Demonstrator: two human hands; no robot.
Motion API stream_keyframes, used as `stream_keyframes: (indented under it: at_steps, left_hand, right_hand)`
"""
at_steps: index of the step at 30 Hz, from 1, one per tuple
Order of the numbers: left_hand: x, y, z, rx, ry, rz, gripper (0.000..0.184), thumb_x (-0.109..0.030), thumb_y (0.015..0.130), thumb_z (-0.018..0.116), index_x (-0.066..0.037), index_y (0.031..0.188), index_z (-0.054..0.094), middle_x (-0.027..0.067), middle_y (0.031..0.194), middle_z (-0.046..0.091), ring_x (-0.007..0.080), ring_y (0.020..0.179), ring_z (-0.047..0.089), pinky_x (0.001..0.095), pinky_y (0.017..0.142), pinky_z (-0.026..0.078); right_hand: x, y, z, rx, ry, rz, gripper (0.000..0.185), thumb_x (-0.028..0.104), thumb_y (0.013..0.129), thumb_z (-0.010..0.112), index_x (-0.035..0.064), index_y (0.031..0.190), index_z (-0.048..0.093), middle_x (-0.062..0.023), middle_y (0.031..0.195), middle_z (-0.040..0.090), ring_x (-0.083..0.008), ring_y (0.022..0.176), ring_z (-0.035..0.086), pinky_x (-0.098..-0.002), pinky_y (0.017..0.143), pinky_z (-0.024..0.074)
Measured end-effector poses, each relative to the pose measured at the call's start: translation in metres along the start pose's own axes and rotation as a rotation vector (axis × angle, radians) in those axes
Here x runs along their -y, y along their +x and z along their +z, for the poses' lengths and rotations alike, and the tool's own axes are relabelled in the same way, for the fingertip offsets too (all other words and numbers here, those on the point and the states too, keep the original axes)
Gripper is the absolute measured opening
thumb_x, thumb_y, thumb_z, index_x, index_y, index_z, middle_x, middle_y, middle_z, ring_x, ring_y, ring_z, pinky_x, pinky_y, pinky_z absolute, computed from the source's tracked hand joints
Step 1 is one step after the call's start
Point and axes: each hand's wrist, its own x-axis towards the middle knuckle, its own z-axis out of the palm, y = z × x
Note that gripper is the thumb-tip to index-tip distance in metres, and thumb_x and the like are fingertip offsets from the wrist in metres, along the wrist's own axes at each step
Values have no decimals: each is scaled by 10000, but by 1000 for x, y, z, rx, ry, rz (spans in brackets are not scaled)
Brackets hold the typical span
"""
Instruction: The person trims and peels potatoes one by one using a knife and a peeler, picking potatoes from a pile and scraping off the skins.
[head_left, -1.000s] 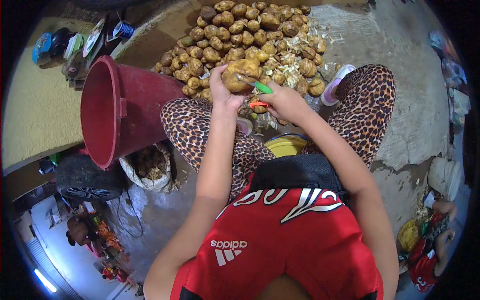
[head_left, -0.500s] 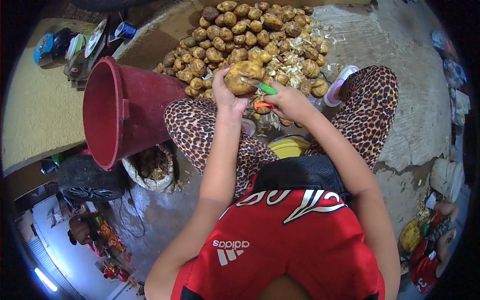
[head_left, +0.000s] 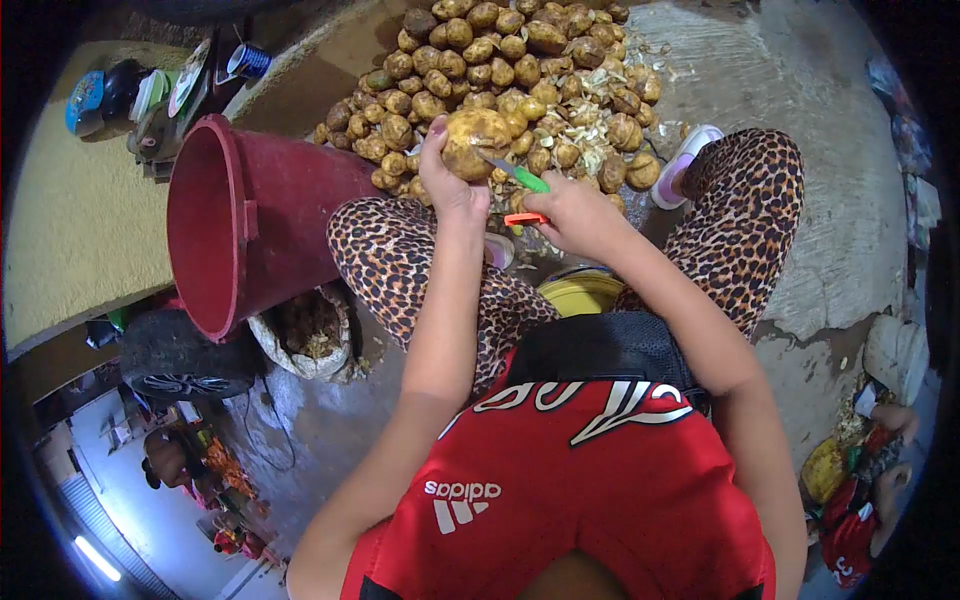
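Note:
My left hand is wrapped around a large yellow-brown potato, holding it up in front of the heap. In my right hand is a knife with a green handle, its blade pointing at the potato's lower right side. Whether the blade tip touches the skin, I cannot tell. An orange piece sticks out beneath the fingers of my right hand; its kind is unclear. Behind both hands lies a big heap of potatoes, with pale peelings scattered over its right part.
A large red bin leans on its side at the left. Below it stand a white sack and a tire. A yellow container sits between my legs. Other people are at the lower right and lower left.
The potato has turned in my left hand and shifted slightly left. The knife has drawn back a little, so more of its blade shows.

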Motion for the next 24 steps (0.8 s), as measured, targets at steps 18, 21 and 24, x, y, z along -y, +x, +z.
stream_keyframes:
  at_steps: [18, 21, 24]
  left_hand:
    - [-6, 5, -4, -12, 55, -72, 319, -235, 744, 520, -31, 989, 536, 95, 935, 573, 241, 885, 557, 385, 782, 458]
    - [-9, 8, 2, 26, 154, 180, 267, -132, 761, 489, -7, 997, 505, 97, 923, 557, 218, 857, 562, 333, 761, 468]
    - [-12, 4, 9, 15, 177, 201, 280, -152, 767, 474, -6, 1004, 499, 103, 928, 556, 218, 845, 567, 341, 755, 475]
  right_hand:
    - [2, 0, -2, 33, -44, 31, 166, 102, 681, 590, 75, 843, 565, -153, 816, 504, -337, 710, 561, -433, 615, 470]
    - [6, 0, -3, -5, -7, -18, 149, 109, 685, 573, 74, 829, 594, -177, 810, 519, -329, 680, 581, -413, 615, 488]
    - [10, -1, -9, -12, 37, 1, 152, 110, 685, 579, 74, 832, 596, -179, 824, 526, -327, 699, 581, -409, 632, 487]
